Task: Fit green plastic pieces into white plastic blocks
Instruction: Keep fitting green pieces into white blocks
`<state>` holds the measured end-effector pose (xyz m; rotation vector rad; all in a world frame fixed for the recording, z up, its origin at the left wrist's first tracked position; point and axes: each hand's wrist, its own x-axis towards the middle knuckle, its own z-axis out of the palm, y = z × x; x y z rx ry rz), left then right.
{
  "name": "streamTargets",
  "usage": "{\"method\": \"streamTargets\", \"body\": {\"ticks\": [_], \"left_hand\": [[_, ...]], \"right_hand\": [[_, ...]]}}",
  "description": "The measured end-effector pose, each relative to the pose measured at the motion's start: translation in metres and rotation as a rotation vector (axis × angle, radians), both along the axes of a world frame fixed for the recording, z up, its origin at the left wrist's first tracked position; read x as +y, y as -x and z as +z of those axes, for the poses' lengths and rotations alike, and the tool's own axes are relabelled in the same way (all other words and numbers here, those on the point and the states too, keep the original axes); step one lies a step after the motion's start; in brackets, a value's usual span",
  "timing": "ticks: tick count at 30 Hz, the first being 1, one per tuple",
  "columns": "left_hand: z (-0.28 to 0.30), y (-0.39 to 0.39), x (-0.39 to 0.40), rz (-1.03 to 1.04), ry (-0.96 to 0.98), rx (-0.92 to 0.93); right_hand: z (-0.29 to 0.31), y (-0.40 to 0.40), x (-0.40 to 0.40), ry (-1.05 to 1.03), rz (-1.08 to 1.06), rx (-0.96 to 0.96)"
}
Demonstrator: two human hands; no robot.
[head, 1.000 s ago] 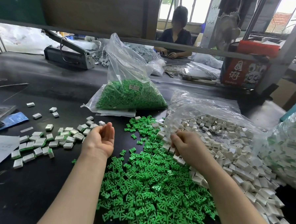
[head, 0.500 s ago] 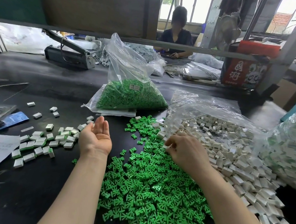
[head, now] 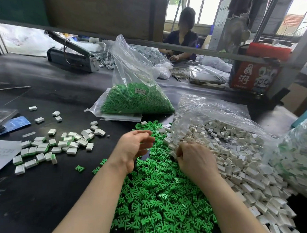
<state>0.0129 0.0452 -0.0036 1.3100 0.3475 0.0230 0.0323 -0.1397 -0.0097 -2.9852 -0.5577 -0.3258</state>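
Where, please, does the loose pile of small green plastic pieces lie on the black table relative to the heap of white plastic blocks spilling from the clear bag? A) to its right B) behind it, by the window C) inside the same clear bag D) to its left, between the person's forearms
D: the loose pile of green plastic pieces spreads between the forearms, with the heap of white plastic blocks to its right.

A black counter (head: 44,190) is covered by loose green pieces (head: 162,197) at lower centre, white blocks (head: 244,165) at right, and a bag of green pieces (head: 132,99) at centre.
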Motion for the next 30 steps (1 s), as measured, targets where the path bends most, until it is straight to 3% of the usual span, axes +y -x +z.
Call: {"method": "streamTargets", "body": {"ticks": [7,15,20,24,27,30], "left_hand": [[-0.010,0.004,-0.025,-0.197,-0.573,-0.032],[-0.013,0.005,-0.027,-0.324,-0.860,-0.083],[-0.014,0.006,-0.031,-0.350,-0.950,-0.132],[-0.017,0.004,-0.033,-0.248,-0.846,-0.185],[-0.014,0.003,-0.037,-0.225,-0.431,-0.187],[-0.010,0.004,-0.038,-0.183,-0.113,-0.193]], "right_hand": [[0.002,0.004,0.002,0.008,-0.048,-0.047],[0.005,0.003,0.002,0.055,-0.192,-0.075],[0.003,0.002,-0.005,-0.003,-0.134,-0.072],[0.004,-0.001,-0.007,-0.213,-0.098,-0.051],[0.011,0.002,-0.002,-0.588,0.050,-0.072],[0.014,0.007,0.004,-0.689,0.139,-0.074]]}}
